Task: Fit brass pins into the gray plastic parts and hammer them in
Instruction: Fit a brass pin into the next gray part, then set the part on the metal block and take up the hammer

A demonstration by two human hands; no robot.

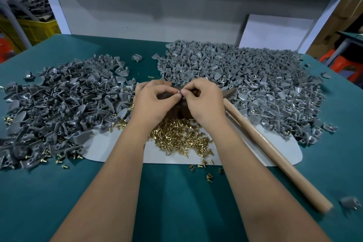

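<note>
We pinch one small gray plastic part [179,92] between left hand [155,102] and right hand [204,100]; a crooked, unseen brass pin could jam under the wooden-handled hammer [271,143].

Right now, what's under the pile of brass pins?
The brass pins lie on a pale gray mat spread on the green table. The mat directly beneath them is covered.

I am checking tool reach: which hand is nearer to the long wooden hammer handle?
Right. The right hand lies just beside the wooden hammer handle; the left hand is farther away.
</note>
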